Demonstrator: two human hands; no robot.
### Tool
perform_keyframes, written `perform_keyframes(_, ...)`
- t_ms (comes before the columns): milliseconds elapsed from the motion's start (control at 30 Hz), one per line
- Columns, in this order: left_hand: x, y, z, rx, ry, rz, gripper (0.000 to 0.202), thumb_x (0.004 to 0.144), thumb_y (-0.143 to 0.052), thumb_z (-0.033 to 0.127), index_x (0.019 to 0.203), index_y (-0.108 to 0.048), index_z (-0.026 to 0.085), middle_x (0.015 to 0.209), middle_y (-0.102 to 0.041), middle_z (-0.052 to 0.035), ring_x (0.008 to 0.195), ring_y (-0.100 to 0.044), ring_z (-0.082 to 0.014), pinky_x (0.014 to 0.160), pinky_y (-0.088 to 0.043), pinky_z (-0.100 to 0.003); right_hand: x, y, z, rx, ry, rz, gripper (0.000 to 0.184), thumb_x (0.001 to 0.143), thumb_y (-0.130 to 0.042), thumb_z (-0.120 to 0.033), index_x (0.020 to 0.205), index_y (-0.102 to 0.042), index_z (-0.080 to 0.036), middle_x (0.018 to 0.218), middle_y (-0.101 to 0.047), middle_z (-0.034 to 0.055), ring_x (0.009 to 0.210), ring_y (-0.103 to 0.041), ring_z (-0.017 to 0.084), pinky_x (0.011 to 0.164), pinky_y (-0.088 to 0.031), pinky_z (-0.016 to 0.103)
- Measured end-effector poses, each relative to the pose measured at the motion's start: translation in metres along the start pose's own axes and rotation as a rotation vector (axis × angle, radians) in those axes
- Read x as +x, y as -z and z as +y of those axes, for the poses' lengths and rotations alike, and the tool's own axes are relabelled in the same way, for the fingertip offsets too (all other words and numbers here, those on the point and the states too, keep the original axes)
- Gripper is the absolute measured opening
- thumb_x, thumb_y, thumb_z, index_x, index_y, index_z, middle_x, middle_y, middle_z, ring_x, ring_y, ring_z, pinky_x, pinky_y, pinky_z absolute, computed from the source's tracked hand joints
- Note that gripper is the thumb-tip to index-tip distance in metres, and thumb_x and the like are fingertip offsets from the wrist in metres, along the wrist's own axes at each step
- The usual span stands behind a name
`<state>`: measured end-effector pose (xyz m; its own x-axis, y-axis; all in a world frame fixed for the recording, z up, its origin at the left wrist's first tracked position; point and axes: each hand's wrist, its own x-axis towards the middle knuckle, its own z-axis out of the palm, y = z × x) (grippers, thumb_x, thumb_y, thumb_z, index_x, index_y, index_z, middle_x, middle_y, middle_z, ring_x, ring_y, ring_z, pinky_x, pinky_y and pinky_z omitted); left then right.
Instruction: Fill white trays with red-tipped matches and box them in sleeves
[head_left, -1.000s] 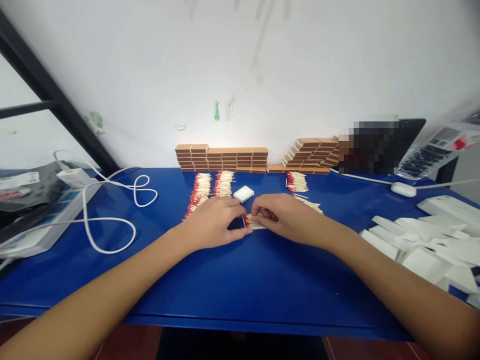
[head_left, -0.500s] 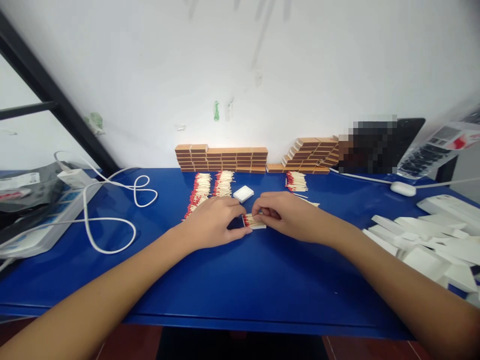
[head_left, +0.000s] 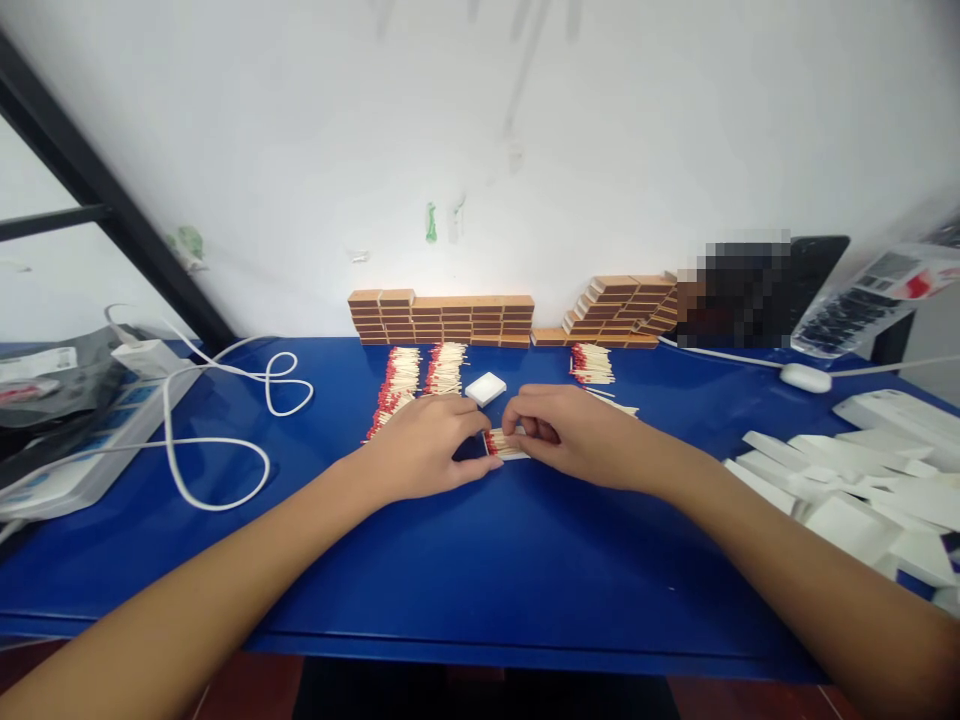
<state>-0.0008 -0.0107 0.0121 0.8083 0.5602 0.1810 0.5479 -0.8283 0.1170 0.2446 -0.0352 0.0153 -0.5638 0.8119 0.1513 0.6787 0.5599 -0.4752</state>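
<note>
A small white matchbox tray (head_left: 516, 457) lies on the blue table, holding red-headed matches (head_left: 496, 442). My left hand (head_left: 427, 445) grips the tray's left end between thumb and fingers. From the right, my right hand (head_left: 566, 432) reaches over the tray, its fingers curled and their tips closed on the matches; part of the tray is hidden under them. Just behind sits a small white box (head_left: 486, 388). Loose matches lie in one long row (head_left: 397, 385) and a second row (head_left: 447, 368) beyond my left hand. Another pile of matches (head_left: 592, 363) is behind my right hand.
Stacked brown-sided matchboxes (head_left: 457, 320) line the wall, with a stepped stack (head_left: 622, 305) further right. White box parts (head_left: 847, 490) are heaped at the right. A white cable (head_left: 217, 437) loops near a power strip (head_left: 97, 460) at the left.
Both hands stay almost in place at the tray. The right fingertips shift very slightly over the matches.
</note>
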Motion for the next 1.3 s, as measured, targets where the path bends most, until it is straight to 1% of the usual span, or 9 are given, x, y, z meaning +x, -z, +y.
perform_keyframes(233,0.000,-0.001,0.000,0.003,0.003,0.001,0.029,0.103,-0.070,0.046,0.103,-0.076,0.017,0.097,-0.074,-0.0068,0.092,-0.071,-0.0245,0.079,-0.053,-0.036,0.002,-0.003,0.000,-0.041,-0.043,0.006,0.015,0.101,-0.066,-0.028,0.088,-0.067,-0.021,0.087,-0.065,0.0023,0.073,-0.055,0.015,0.066,-0.038,0.029)
perform_keyframes(400,-0.001,-0.002,-0.001,0.010,0.002,0.005,0.031,0.103,-0.069,0.047,0.104,-0.076,0.017,0.097,-0.074,-0.0071,0.093,-0.071,-0.0256,0.081,-0.054,-0.037,0.001,-0.004,-0.002,-0.045,0.003,0.046,0.011,0.099,-0.067,-0.025,0.089,-0.067,-0.021,0.088,-0.065,0.0023,0.072,-0.055,0.015,0.067,-0.037,0.029)
perform_keyframes(633,-0.001,-0.001,0.000,-0.014,0.006,0.008,0.030,0.103,-0.069,0.046,0.103,-0.075,0.017,0.097,-0.074,-0.0066,0.093,-0.071,-0.0253,0.081,-0.054,-0.037,0.000,0.003,0.000,-0.056,-0.041,-0.012,0.015,0.098,-0.065,-0.028,0.084,-0.065,-0.023,0.082,-0.063,0.0021,0.071,-0.054,0.017,0.063,-0.036,0.030)
perform_keyframes(833,0.000,0.001,0.001,-0.033,0.018,0.007,0.026,0.101,-0.072,0.044,0.103,-0.076,0.018,0.098,-0.075,-0.0065,0.093,-0.072,-0.0248,0.080,-0.054,-0.036,0.002,0.000,-0.002,-0.013,-0.045,-0.004,0.015,0.098,-0.067,-0.027,0.084,-0.066,-0.022,0.078,-0.062,0.0000,0.069,-0.053,0.015,0.064,-0.036,0.029)
perform_keyframes(933,-0.001,0.000,0.000,-0.039,0.017,0.011,0.028,0.101,-0.072,0.045,0.104,-0.076,0.017,0.099,-0.076,-0.0072,0.093,-0.072,-0.0253,0.080,-0.054,-0.037,0.003,-0.002,-0.001,0.015,-0.017,0.032,0.016,0.099,-0.067,-0.028,0.084,-0.067,-0.021,0.074,-0.060,-0.0012,0.066,-0.051,0.014,0.063,-0.037,0.029)
perform_keyframes(1033,-0.001,-0.002,-0.001,-0.068,0.019,0.028,0.033,0.100,-0.073,0.047,0.116,-0.076,0.017,0.104,-0.076,-0.0080,0.096,-0.072,-0.0261,0.084,-0.056,-0.039,0.006,-0.004,0.008,0.026,-0.005,0.146,0.015,0.101,-0.065,-0.029,0.088,-0.068,-0.022,0.075,-0.060,-0.0007,0.066,-0.052,0.015,0.063,-0.039,0.029)
perform_keyframes(1133,-0.002,-0.005,-0.001,-0.079,0.025,0.043,0.039,0.100,-0.072,0.049,0.123,-0.075,0.018,0.106,-0.075,-0.0087,0.099,-0.071,-0.0270,0.087,-0.056,-0.041,0.010,-0.008,0.022,-0.042,0.049,0.276,0.014,0.103,-0.060,-0.027,0.107,-0.072,-0.022,0.093,-0.068,0.0059,0.085,-0.061,0.021,0.077,-0.049,0.035)
perform_keyframes(1233,-0.001,-0.008,-0.001,-0.069,0.018,0.043,0.034,0.100,-0.072,0.049,0.111,-0.077,0.017,0.099,-0.073,-0.0081,0.096,-0.069,-0.0263,0.086,-0.056,-0.040,0.013,-0.013,0.032,-0.162,0.111,0.318,0.029,0.104,-0.057,-0.024,0.128,-0.072,-0.022,0.115,-0.070,0.0132,0.110,-0.061,0.030,0.098,-0.051,0.047)
perform_keyframes(1300,0.000,-0.009,-0.001,-0.071,0.007,0.054,0.032,0.100,-0.072,0.049,0.106,-0.078,0.018,0.096,-0.071,-0.0074,0.095,-0.068,-0.0252,0.085,-0.055,-0.039,0.015,-0.011,0.036,-0.227,0.108,0.306,0.030,0.103,-0.058,-0.026,0.129,-0.074,-0.023,0.118,-0.070,0.0148,0.115,-0.059,0.033,0.103,-0.050,0.051)
